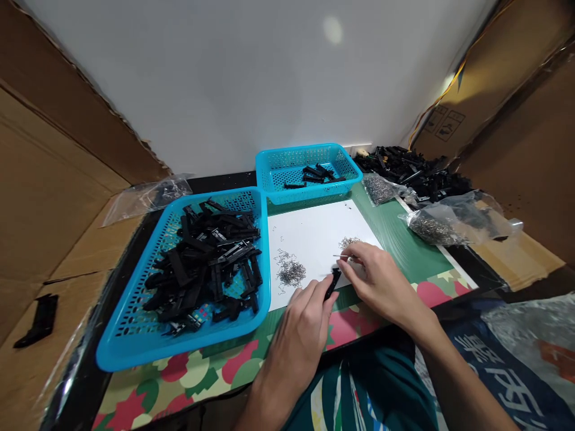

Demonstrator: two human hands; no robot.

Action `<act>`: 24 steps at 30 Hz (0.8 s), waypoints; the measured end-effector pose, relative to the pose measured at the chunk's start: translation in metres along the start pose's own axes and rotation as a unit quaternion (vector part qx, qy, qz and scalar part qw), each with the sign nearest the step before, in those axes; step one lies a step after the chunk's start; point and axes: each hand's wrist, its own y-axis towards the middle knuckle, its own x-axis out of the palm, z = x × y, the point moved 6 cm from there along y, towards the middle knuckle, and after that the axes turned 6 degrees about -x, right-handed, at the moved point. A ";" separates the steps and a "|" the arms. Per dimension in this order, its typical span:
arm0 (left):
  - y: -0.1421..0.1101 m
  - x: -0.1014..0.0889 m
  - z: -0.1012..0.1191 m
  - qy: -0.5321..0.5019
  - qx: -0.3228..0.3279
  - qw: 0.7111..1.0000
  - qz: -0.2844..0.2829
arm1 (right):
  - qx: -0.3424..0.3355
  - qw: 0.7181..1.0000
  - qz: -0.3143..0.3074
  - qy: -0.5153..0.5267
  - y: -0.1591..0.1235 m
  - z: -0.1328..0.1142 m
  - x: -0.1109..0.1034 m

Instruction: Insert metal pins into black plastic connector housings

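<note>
My left hand (pixel 304 320) is closed around a small, narrow black plastic part (pixel 333 282), whose upper end sticks out past the fingertips. Just to its right, my right hand (pixel 381 276) pinches a thin metal rod (pixel 340 256) with its tip pointing left; whether it is a tool or a long pin I cannot tell. The rod is above the black part's upper end, and contact between them is not clear. Beneath the hands lies a white sheet (pixel 314 224). On it are a pile of small wire springs or clips (pixel 291 273) and a smaller pile (pixel 349 242), partly behind my right hand.
At left, a blue basket (pixel 265 287) holds many black parts. Another blue basket (pixel 309 196) stands behind the sheet with several parts. Clear bags of small metal pieces (pixel 431 227) and a black heap (pixel 411 170) lie at right. Cardboard walls (pixel 530 137) flank the table.
</note>
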 end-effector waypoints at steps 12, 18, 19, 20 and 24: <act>-0.001 0.000 0.000 -0.005 -0.008 1.000 -0.003 | -0.005 0.998 -0.051 -0.036 -0.002 0.007 0.007; 0.000 0.002 -0.001 -0.017 -0.020 0.999 -0.017 | -0.033 0.999 -0.032 -0.025 -0.006 0.006 0.009; 0.000 0.001 -0.001 -0.019 -0.022 0.999 -0.017 | -0.034 0.999 -0.029 -0.025 -0.007 0.006 0.009; 0.000 0.001 -0.001 -0.020 -0.022 0.999 -0.017 | -0.035 0.999 -0.025 -0.025 -0.008 0.006 0.010; 0.000 0.001 -0.001 -0.027 -0.022 0.999 -0.018 | -0.050 0.998 -0.026 -0.039 -0.009 0.006 0.010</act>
